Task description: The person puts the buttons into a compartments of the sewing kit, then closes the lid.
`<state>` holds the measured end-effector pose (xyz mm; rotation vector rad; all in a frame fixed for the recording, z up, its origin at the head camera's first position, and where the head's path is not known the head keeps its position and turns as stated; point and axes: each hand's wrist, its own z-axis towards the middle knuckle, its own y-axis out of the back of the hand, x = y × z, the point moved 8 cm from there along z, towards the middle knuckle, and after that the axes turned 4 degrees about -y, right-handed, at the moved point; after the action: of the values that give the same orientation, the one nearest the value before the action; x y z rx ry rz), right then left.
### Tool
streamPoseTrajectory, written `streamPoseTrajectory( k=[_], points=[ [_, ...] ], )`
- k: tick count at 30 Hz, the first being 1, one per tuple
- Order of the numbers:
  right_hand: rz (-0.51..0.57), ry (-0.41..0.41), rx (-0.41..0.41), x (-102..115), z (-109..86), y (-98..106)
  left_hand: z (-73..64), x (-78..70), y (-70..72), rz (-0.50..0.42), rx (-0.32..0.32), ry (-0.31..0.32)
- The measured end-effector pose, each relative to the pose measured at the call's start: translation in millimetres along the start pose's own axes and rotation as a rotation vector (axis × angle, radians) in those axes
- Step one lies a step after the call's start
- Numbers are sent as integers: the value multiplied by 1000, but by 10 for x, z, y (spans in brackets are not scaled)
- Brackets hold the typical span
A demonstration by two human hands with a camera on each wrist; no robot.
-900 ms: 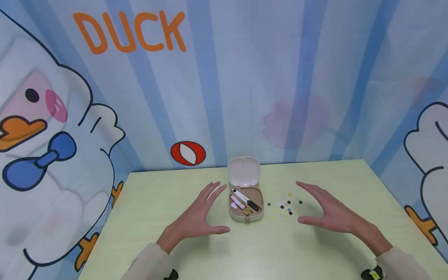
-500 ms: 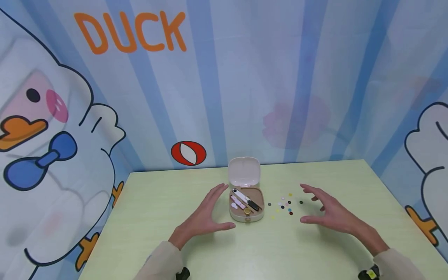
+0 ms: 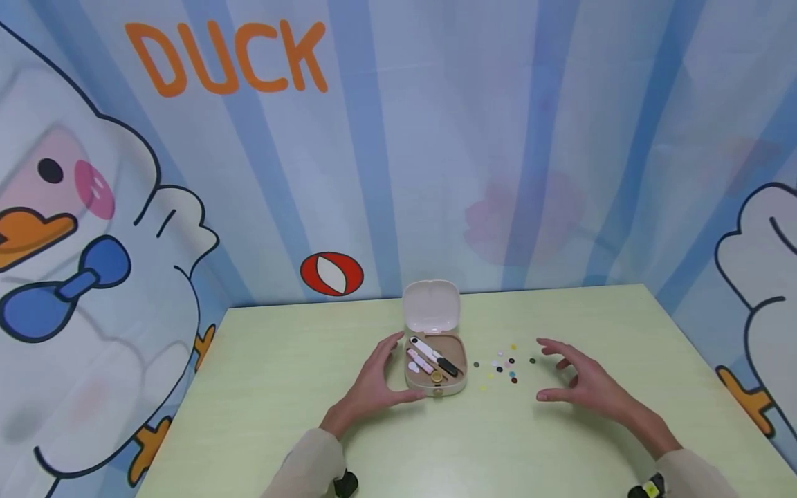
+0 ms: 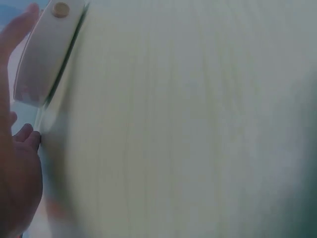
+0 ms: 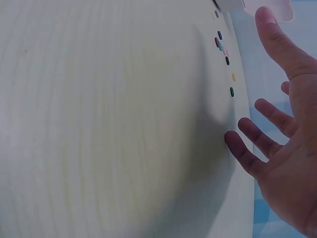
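Note:
A small beige sewing box (image 3: 463, 382) stands on the table with its pale lid (image 3: 432, 306) raised. Inside lie a white pen-like tool with a black end (image 3: 434, 353), a pink-and-white stick (image 3: 420, 360), a gold round piece (image 3: 436, 377) and pale discs (image 3: 414, 367). My left hand (image 3: 372, 384) is at the box's left side, thumb near the front corner and fingers by the left wall; whether it touches is unclear. In the left wrist view the box front (image 4: 47, 49) shows its clasp. My right hand (image 3: 585, 384) hovers right of the scattered buttons (image 3: 499, 369), thumb and fingers apart, holding nothing.
The buttons, several small ones in different colours, lie flat right of the box; a dark green one (image 3: 532, 360) is nearest my right hand. The pale wooden table (image 3: 280, 360) ends at a blue striped curtain (image 3: 429, 152) just behind the box.
My left hand has moved right, up to the box's left side. My right hand has shifted slightly down, its lower fingers bending a bit more. Box and buttons stay put.

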<state>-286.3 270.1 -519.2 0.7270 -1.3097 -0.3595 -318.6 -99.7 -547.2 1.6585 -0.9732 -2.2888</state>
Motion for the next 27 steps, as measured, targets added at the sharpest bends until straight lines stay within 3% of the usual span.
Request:
streamPoseTrajectory(
  k=[3, 7, 11, 17, 27],
  points=[
    [13, 6, -6, -22, -8, -15, 10, 22, -17, -6, -9, 10],
    [13, 41, -17, -8, -10, -13, 53, -2, -54, -13, -6, -24],
    [-24, 80, -46, 13, 8, 9, 109, -29, -89, -15, -4, -57],
    [-66, 136, -100, -3, 87, 28, 160, -52, -104, -19, -2, -55],
    [-126, 50, -84, -153, 217, -40, 192, -34, -170, -65, 28, -33]
  ],
)
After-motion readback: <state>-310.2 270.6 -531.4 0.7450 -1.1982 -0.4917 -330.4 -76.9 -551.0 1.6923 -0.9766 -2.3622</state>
